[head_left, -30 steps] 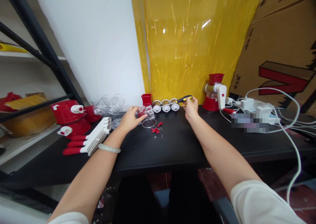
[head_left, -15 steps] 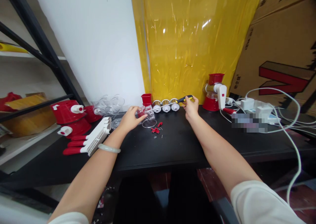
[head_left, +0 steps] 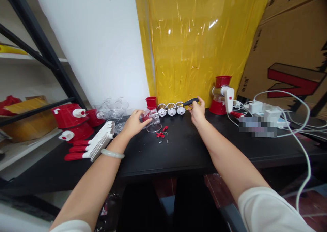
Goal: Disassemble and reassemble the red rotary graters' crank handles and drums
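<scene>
My left hand [head_left: 136, 123] is closed around a clear plastic housing [head_left: 154, 118] that has a red part in it. The housing's round rim faces down near the tabletop. In my right hand [head_left: 197, 112] is a screwdriver [head_left: 190, 102], gripped by its dark handle. Its long shaft points left, and the tip meets the clear housing; the exact contact spot is too small to make out. Just in front of the housing lie small red plastic pieces [head_left: 160, 135] and several tiny screws [head_left: 167, 141].
Behind stand three white-ended drum graters [head_left: 171, 109] and a red hopper [head_left: 151, 103]. On the left are red bases [head_left: 66, 118], white crank handles [head_left: 100, 141] and clear housings [head_left: 112, 108]. An assembled rotary grater [head_left: 221, 95] and white cables [head_left: 305, 150] occupy the right.
The screwdriver handle has turned in my right hand: its yellow stripe no longer shows. My fingers on it have shifted slightly. My left hand keeps the housing in place.
</scene>
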A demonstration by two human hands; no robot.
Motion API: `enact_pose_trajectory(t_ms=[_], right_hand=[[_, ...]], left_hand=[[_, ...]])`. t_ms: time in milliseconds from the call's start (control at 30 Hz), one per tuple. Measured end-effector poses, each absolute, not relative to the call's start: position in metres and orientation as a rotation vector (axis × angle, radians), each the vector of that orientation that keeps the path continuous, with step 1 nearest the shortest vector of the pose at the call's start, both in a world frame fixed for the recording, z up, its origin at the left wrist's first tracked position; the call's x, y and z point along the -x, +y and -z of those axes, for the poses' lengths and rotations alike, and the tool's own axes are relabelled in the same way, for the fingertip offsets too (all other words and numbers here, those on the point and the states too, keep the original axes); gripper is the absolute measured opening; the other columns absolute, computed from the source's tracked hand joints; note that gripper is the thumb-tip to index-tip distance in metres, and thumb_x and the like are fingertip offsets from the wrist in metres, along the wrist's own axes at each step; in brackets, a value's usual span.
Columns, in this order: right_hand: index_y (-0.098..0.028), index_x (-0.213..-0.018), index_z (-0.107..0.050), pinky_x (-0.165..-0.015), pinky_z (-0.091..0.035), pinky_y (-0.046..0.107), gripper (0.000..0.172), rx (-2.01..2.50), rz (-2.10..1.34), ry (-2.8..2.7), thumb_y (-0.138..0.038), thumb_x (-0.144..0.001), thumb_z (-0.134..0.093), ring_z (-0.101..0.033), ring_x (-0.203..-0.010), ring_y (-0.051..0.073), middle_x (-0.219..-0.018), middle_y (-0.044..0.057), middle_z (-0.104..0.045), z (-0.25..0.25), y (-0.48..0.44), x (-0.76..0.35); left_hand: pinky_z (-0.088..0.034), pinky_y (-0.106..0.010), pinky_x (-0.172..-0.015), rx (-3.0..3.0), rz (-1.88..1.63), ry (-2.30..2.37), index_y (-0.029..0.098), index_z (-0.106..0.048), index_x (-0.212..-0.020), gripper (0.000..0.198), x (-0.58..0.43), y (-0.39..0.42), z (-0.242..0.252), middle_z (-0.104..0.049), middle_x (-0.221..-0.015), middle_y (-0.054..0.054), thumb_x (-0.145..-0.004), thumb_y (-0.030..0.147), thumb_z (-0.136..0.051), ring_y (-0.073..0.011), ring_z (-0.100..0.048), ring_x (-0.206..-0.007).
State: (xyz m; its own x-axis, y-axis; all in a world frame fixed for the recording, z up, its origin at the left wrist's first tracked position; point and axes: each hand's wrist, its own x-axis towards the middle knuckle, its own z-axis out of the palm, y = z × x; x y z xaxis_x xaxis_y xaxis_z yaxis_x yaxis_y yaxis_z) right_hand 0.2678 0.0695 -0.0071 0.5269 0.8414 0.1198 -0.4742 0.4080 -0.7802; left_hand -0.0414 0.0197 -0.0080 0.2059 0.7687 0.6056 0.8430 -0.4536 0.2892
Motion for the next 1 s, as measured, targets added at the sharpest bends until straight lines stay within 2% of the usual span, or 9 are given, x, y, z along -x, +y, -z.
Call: enact_pose_trajectory(t_ms=[500,600,700,767,1000], right_hand=[[-0.028,-0.131,-0.048,-0.052,-0.047,0.017,0.059,0.737,-0.951,-0.529,-0.012,-0.074,-0.052,-0.064,-0.067,0.009,-0.091,-0.003,-0.064,0.0038,0.0645,-0.2677],[-0.027,-0.128,-0.049,-0.053,-0.047,0.017,0.054,0.732,-0.965,-0.514,-0.012,-0.077,-0.05,-0.064,-0.066,0.008,-0.089,-0.003,-0.062,0.0039,0.0645,-0.2689],[-0.027,-0.124,-0.05,-0.052,-0.048,0.018,0.042,0.729,-0.952,-0.507,-0.021,-0.083,-0.054,-0.064,-0.066,0.008,-0.095,-0.002,-0.063,0.0043,0.0652,-0.2693],[-0.027,-0.122,-0.049,-0.053,-0.049,0.019,0.039,0.726,-0.923,-0.515,-0.028,-0.084,-0.058,-0.065,-0.067,0.009,-0.097,-0.001,-0.064,0.0047,0.0657,-0.2689],[-0.027,-0.12,-0.048,-0.055,-0.049,0.02,0.041,0.755,-0.911,-0.509,-0.019,-0.081,-0.058,-0.065,-0.07,0.01,-0.094,-0.002,-0.064,0.0049,0.0664,-0.2683]], left_hand=[[-0.048,-0.043,-0.101,2.36,1.074,-1.565,0.023,-0.059,-0.111,0.049,0.0426,0.0201,0.0077,-0.061,-0.118,-0.009,-0.084,0.063,-0.063,-0.0286,-0.061,-0.113],[-0.048,-0.043,-0.101,2.36,1.07,-1.563,0.023,-0.059,-0.111,0.049,0.0431,0.0209,0.0082,-0.061,-0.118,-0.009,-0.084,0.063,-0.063,-0.0282,-0.061,-0.112],[-0.048,-0.043,-0.1,2.356,1.066,-1.569,0.022,-0.059,-0.113,0.049,0.0428,0.0208,0.0081,-0.061,-0.119,-0.009,-0.084,0.062,-0.063,-0.0282,-0.061,-0.112],[-0.048,-0.043,-0.1,2.355,1.068,-1.572,0.022,-0.059,-0.113,0.049,0.0424,0.0202,0.0076,-0.061,-0.12,-0.01,-0.084,0.062,-0.063,-0.0283,-0.061,-0.112],[-0.049,-0.043,-0.099,2.353,1.067,-1.58,0.023,-0.059,-0.111,0.048,0.0421,0.0194,0.007,-0.061,-0.119,-0.009,-0.084,0.062,-0.063,-0.0285,-0.061,-0.112]])
